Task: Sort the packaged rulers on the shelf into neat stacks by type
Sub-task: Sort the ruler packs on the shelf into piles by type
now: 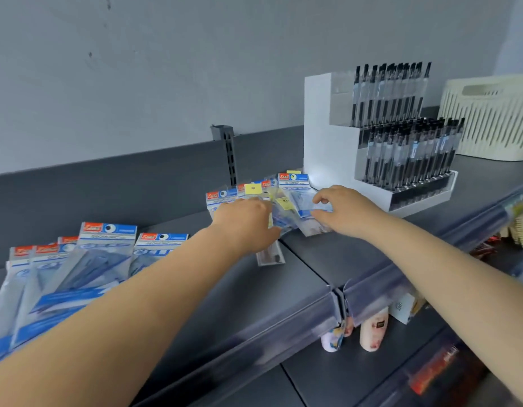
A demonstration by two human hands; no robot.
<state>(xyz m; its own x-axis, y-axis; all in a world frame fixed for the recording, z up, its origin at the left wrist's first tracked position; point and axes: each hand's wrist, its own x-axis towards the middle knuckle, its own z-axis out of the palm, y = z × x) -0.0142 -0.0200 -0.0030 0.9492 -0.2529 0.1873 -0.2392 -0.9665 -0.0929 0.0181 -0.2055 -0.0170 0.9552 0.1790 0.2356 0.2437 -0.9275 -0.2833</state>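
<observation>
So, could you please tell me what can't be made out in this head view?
- Print on the middle ruler packs: motion-blurred, partly under the left hand and right hand.
- Left ruler packs: cut off by the left edge, crossed by the left forearm.
- Lower-shelf bottles: tops hidden by the shelf edge.

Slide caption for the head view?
Both hands, left hand and right hand, gather a mixed ruler pile beside the pen display.

Left hand point(245, 221) fingers hidden among blurred ruler packs point(286, 198); left-side packs point(48, 277) cut off.
</observation>
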